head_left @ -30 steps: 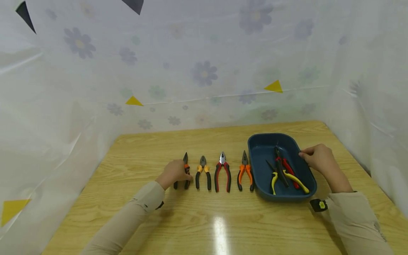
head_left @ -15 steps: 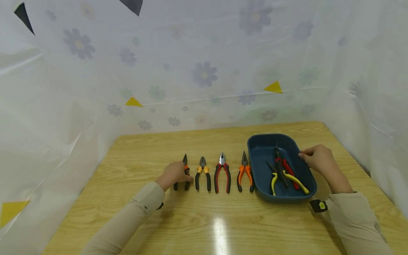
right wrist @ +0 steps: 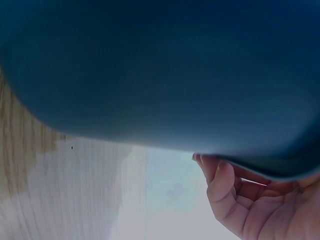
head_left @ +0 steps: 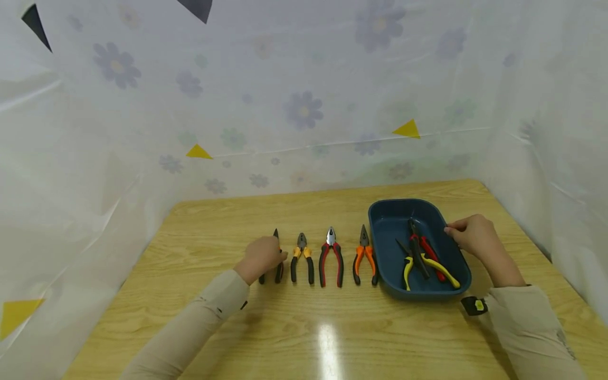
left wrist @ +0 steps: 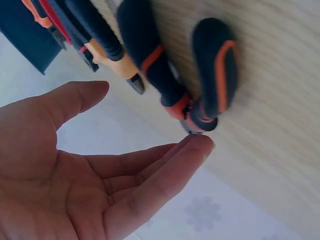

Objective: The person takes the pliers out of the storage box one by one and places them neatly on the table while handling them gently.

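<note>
On the worktop [head_left: 275,327], biggest worry, as a judgement: skewing or tipping the blue tray [head_left: 393,227] through a one-sided tug from the right grip [head_left: 475,236], pinching just the right-hand rim. Could then shove the orange pliers [head_left: 364,245], close by the left wall, and jostle the yellow-handled pliers [head_left: 439,268] and red-handled pliers [head_left: 429,251] overlapping inside. Lesser worry: knocking the black-and-orange pliers [left wrist: 170,92], leftmost in the row, out of line through a brush from the left grip [head_left: 261,257], released, thumb and fingers apart, fingertips by the pliers' head; touching or merely near, impossible to tell.

Counted: one worktop; one tray, at the row's right end; two grips; four pliers in the row, including red-and-black pliers [head_left: 331,245] and yellow-and-black pliers [head_left: 302,244]; at least two more in the tray, exact number unclear from the overlap.
</note>
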Available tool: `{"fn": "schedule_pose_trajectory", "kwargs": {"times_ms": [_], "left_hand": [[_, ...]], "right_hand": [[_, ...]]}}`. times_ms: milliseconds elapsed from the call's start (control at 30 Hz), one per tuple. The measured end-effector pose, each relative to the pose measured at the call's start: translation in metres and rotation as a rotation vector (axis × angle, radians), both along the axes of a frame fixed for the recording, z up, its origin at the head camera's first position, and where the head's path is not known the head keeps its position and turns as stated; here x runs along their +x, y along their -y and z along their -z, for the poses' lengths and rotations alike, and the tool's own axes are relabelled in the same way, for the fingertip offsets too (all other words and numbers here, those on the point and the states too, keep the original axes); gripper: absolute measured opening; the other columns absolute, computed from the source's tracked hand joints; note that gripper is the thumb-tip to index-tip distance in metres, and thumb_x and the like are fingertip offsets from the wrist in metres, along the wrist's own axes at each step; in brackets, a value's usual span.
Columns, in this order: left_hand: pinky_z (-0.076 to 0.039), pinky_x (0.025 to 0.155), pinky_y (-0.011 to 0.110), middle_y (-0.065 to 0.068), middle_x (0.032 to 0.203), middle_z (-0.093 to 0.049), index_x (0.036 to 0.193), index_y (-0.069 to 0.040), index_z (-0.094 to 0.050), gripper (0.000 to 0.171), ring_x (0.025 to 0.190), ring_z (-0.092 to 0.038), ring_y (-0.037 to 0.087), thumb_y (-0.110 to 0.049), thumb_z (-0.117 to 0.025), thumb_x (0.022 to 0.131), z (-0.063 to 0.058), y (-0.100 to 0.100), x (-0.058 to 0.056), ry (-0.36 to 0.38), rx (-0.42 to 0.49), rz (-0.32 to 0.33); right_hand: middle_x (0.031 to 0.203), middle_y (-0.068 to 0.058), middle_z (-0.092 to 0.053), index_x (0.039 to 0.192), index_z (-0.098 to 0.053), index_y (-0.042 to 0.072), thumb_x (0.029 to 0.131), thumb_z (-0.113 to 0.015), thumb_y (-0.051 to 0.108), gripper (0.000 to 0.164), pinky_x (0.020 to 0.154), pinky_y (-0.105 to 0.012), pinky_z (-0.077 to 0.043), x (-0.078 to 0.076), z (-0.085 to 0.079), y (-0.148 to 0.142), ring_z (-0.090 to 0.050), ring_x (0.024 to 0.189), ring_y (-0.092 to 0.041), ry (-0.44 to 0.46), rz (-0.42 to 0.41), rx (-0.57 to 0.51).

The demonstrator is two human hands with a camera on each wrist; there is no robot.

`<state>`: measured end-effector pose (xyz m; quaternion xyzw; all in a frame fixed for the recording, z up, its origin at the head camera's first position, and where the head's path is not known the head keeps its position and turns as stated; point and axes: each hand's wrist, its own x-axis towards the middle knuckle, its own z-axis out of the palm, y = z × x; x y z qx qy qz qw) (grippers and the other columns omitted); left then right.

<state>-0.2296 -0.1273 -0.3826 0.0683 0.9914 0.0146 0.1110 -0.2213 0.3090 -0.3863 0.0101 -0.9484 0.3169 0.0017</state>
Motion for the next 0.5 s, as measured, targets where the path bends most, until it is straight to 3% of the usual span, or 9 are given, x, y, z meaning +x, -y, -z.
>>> {"fn": "schedule_pose_trajectory", "kwargs": {"times_ms": [167, 367, 500], "left_hand": [[-0.024, 0.040, 0.023, -0.002, 0.047, -0.032, 0.056, -0.011, -0.044, 0.048, 0.041, -0.029, 0.009, -0.031, -0.060, 0.097, -0.008, -0.010, 0.000, -0.056, 0.029, 0.058], [-0.024, 0.037, 0.022, -0.004, 0.044, -0.031, 0.053, -0.013, -0.041, 0.051, 0.038, -0.029, 0.008, -0.031, -0.058, 0.098, -0.010, -0.030, -0.007, -0.114, 0.138, 0.061], [-0.037, 0.042, 0.027, 0.003, 0.053, -0.047, 0.059, -0.009, -0.051, 0.046, 0.046, -0.045, 0.015, -0.031, -0.056, 0.098, -0.021, -0.055, -0.006, -0.193, 0.156, 0.091]], "right_hand": [[0.098, -0.035, -0.064, 0.109, -0.061, -0.019, 0.096, -0.057, 0.012, 0.034, 0.058, -0.040, -0.054, 0.000, -0.001, 0.001, -0.067, 0.065, -0.026, -0.006, -0.001, 0.004], [0.097, -0.035, -0.064, 0.109, -0.061, -0.020, 0.096, -0.058, 0.012, 0.035, 0.058, -0.039, -0.054, 0.001, -0.001, 0.001, -0.067, 0.066, -0.026, -0.002, 0.002, 0.005], [0.098, -0.035, -0.064, 0.109, -0.062, -0.019, 0.095, -0.058, 0.012, 0.034, 0.059, -0.040, -0.054, 0.001, -0.001, 0.001, -0.067, 0.068, -0.028, -0.001, 0.004, 0.010]]}}
